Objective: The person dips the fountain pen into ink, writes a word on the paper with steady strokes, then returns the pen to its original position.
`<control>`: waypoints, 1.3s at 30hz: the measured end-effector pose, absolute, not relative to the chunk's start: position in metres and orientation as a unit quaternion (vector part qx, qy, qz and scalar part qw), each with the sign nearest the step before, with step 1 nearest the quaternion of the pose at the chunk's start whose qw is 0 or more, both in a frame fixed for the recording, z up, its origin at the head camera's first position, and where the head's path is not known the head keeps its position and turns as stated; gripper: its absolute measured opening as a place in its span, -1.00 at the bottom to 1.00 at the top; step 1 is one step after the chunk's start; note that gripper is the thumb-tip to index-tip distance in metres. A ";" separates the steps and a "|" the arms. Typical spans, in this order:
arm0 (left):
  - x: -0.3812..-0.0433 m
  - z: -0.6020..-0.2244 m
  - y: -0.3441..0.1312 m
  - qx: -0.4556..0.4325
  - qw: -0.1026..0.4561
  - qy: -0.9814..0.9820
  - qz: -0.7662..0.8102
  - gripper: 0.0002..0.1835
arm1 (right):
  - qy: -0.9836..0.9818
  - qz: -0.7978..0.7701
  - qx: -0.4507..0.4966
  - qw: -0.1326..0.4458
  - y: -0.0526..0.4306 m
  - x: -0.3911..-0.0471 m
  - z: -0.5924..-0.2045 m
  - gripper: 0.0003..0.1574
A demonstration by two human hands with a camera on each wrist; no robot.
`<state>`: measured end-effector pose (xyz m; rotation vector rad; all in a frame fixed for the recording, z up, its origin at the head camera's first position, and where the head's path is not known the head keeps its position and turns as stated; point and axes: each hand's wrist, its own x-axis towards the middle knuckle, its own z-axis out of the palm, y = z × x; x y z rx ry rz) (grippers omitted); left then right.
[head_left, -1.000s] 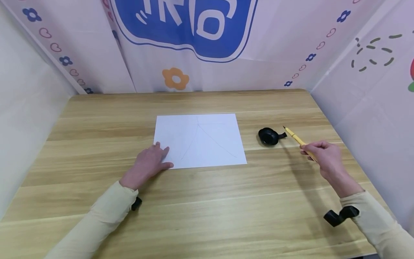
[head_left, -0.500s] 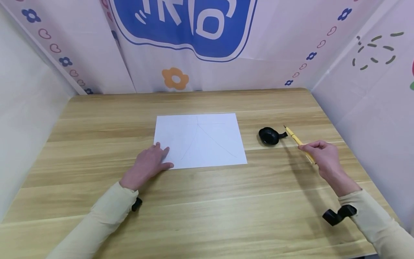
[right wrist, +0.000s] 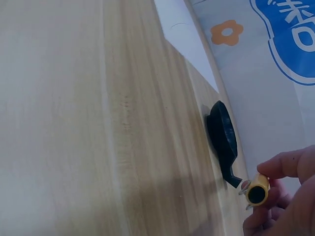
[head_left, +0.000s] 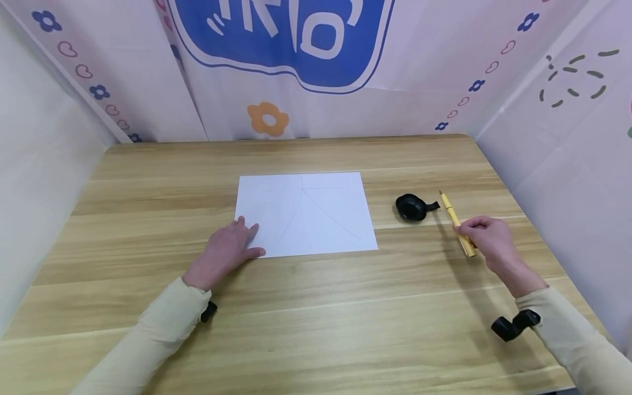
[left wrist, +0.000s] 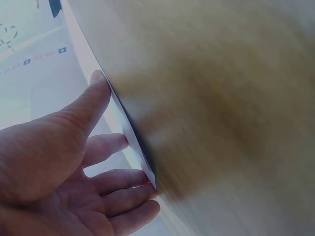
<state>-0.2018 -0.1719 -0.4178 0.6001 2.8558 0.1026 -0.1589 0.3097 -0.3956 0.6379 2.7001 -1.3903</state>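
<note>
A white sheet of paper (head_left: 266,203) with several thin drawn lines lies mid-table. My left hand (head_left: 229,246) rests with spread fingers on its lower left corner; in the left wrist view the thumb (left wrist: 96,93) and fingers lie along the sheet's edge. On the right, my right hand (head_left: 491,238) pinches a yellow pen (head_left: 449,208) between thumb and fingers, its dark pointed tip aimed away from me. The pen's dark rear end (right wrist: 256,194) faces the right wrist camera. Left of the pen sits a small black dish (head_left: 411,208) with a short handle.
The wood-grain table (head_left: 296,329) runs back to a printed cloth wall (head_left: 345,115). Further cloth walls stand at the left (head_left: 44,137) and right (head_left: 558,142). A black wrist mount (head_left: 515,325) sticks out from the right sleeve.
My right hand has shifted slightly left and turned the pen more upright in view, with its tip moving a little to the right. The left hand and paper have stayed put.
</note>
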 end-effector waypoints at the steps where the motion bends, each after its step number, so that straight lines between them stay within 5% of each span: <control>1: -0.202 -0.418 -0.172 0.206 0.108 0.972 0.034 -0.36 | 0.871 -0.449 0.200 0.022 0.309 -0.160 -0.397 -0.92; 16: -0.201 -0.419 -0.174 0.213 0.096 0.972 0.040 -0.35 | 0.906 -0.399 0.137 0.038 0.296 -0.174 -0.417 -0.62; 39: -0.200 -0.419 -0.174 0.212 0.092 0.972 0.040 -0.34 | 0.944 -0.311 0.105 -0.029 0.288 -0.177 -0.427 -0.68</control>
